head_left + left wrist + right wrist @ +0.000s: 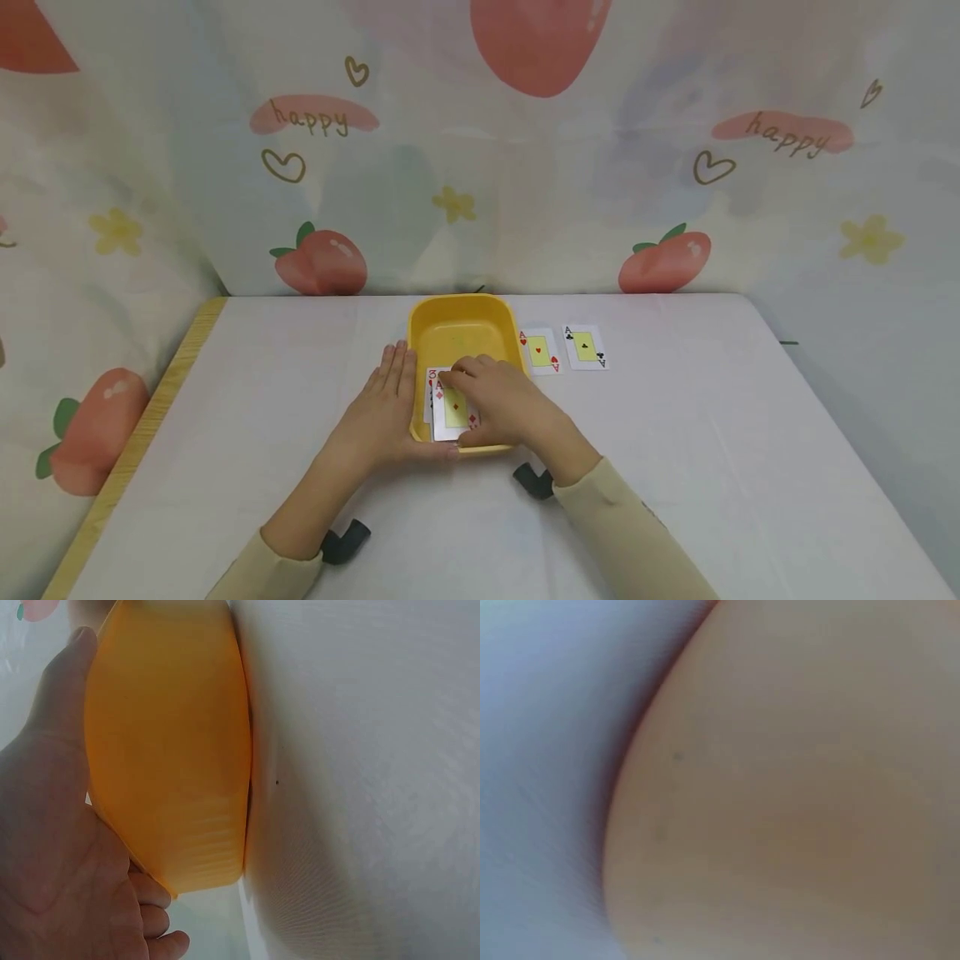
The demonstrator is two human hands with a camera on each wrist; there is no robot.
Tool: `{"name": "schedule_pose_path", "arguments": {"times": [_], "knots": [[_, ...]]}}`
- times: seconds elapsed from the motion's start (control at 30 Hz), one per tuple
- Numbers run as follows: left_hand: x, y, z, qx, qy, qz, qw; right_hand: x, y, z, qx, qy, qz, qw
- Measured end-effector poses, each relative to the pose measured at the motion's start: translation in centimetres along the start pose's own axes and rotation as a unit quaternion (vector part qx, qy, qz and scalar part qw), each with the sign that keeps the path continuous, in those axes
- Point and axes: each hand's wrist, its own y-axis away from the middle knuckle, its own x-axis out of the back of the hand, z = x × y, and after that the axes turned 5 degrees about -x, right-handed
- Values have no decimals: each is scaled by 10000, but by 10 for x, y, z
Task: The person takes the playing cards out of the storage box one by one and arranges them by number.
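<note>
grip: right hand [498,404] pinching ace of diamonds [454,412]; left hand [386,400] clasping yellow tray [463,310]
done: ace of hearts [540,351], ace of clubs [585,347] laid out at 3 o'clock of tray
left: remaining cards in tray

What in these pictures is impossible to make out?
- Right wrist view: only blurred skin, nothing else readable.
- Head view: right hand covers part of the ace of diamonds; the card beneath shows only a red 3.
- Left wrist view: the yellow tray shows only its outside; the cards are hidden.
</note>
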Motion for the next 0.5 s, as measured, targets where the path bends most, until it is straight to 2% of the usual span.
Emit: {"name": "schedule_pose_path", "arguments": {"times": [0.27,0.5], "knots": [[0,-1,2,17,-3,-49,10000,17,10,8,-363,-624,404,9966],[-2,-1,1,132,40,-76,9999,41,26,28,-438,-1122,885,9888]]}}
